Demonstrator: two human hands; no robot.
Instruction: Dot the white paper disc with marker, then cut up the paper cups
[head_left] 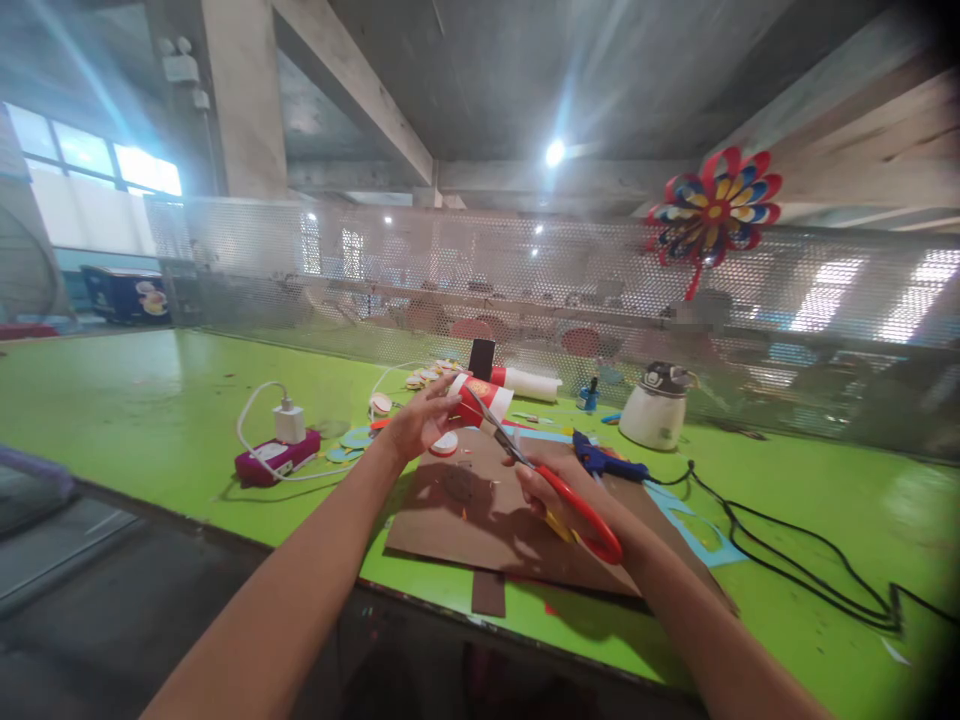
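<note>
Tilted on its side, a red and white paper cup is gripped by my left hand around its base end. My right hand is closed on red-handled scissors, whose blades reach up against the cup's side. Whether the blades cut into the wall or only lie on it, I cannot tell. Both hands are above a brown cardboard sheet with small scraps on it. A round white and red piece lies just below my left hand.
A blue glue gun with a black cord lies right of my hands. Behind stand a phone, stacked paper cups and a white jug. A purple power strip with a charger is left. A perforated screen borders the green table.
</note>
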